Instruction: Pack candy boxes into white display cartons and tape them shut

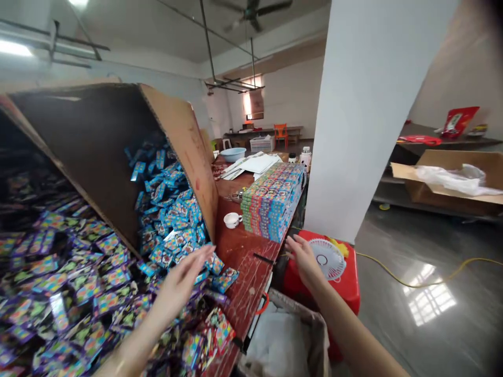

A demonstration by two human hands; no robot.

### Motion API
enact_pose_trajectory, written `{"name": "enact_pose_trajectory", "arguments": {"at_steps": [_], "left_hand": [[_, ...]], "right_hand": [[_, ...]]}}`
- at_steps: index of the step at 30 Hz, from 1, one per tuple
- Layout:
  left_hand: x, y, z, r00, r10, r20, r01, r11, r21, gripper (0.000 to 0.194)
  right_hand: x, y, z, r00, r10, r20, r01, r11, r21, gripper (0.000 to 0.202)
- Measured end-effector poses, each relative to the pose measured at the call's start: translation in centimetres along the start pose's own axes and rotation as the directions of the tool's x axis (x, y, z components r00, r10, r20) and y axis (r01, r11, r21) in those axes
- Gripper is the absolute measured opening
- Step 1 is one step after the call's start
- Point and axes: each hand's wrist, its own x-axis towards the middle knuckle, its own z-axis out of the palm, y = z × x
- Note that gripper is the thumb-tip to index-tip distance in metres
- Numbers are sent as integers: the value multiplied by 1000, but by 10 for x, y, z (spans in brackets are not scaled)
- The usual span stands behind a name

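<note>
My left hand (187, 273) is over the near edge of a heap of blue candy packets (178, 209), fingers stretched out and nothing in them. Purple packets (84, 283) spread widely below and to the left of it. My right hand (303, 256) hangs past the table edge, beside a red box-like seat (349, 283); its fingers are apart, slightly bent, and hold nothing. Between and beyond the hands, a stacked block of colourful small boxes (271, 201) stands on the red table (236, 246). A small white cup (232, 220) sits left of that block.
A large cardboard box (196, 157) lies tipped around the blue heap. White sheets (257, 163) and a blue basin (233, 154) are farther back. A white fan (327, 259) rests by the pillar (369, 104). Below is a cloth-lined container (322, 335); a yellow cable (416, 285) crosses the floor.
</note>
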Motion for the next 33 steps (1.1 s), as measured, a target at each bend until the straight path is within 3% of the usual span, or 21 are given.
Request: {"name": "enact_pose_trajectory", "arguments": {"at_steps": [3, 6, 9, 12, 15, 18, 20, 27, 30, 33], "left_hand": [[91, 4, 41, 990, -83, 116, 89, 994, -55, 78], [166, 5, 73, 973, -158, 166, 166, 985, -40, 80], [222, 11, 92, 945, -227, 237, 242, 970, -34, 77], [265, 17, 103, 870, -292, 398, 327, 945, -22, 72], [295, 15, 108, 748, -381, 544, 421, 905, 54, 71], [307, 4, 110, 624, -499, 601, 506, 844, 176, 79], [307, -5, 112, 585, -530, 614, 529, 823, 206, 81], [289, -13, 118, 624, -485, 613, 520, 843, 137, 73], [278, -4, 119, 642, -454, 617, 502, 858, 110, 69], [256, 14, 116, 649, -411, 640, 478, 875, 77, 66]], "right_hand": [[45, -16, 0, 994, 54, -100, -54, 999, 1, 49], [79, -34, 3, 978, 129, -162, -134, 991, -21, 47], [99, -52, 17, 965, 248, -81, -251, 967, -34, 47], [108, -66, 39, 918, 387, 89, -382, 922, -66, 47], [114, -72, 59, 873, 451, 187, -446, 892, -70, 45], [118, -72, 66, 837, 491, 240, -499, 866, -32, 46], [120, -70, 67, 822, 507, 259, -518, 855, -28, 47], [107, -58, 73, 837, 488, 246, -518, 852, 70, 37], [101, -57, 73, 856, 463, 230, -503, 850, 157, 28], [92, -65, 60, 896, 396, 203, -431, 884, 181, 23]]}}
